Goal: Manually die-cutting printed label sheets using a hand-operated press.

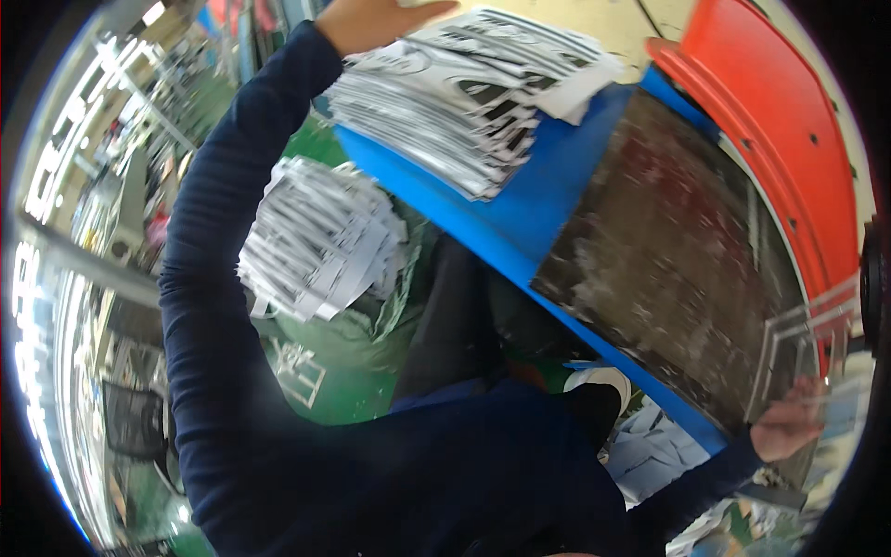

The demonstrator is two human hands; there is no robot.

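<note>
Hands wide apart, one at a clear plastic frame, one by a printed stack

The right hand is at the far right, its blurred fingers overlapping the lower part of a clear, hard-edged plastic frame; whether they grip it or only touch it cannot be told. The left hand reaches to the upper edge of the view, one digit stretched out straight beside a thick stack of white sheets with black print. Its other fingers are not clearly shown, so its grip cannot be told either.

The stack lies, its layers slightly uneven, on the far left part of a bright blue flat work surface. To the right of the stack, a scuffed, dark brown rectangular plate covers much of the blue. Beyond the plate rises a large, curved, red panel with small dark holes.

Left of the blue surface and lower down, a second pile of white sheets rests near the person's dark-clad legs, above the green floor. Loose pale paper pieces lie below the near right edge. A black-backed chair stands at far left.
</note>
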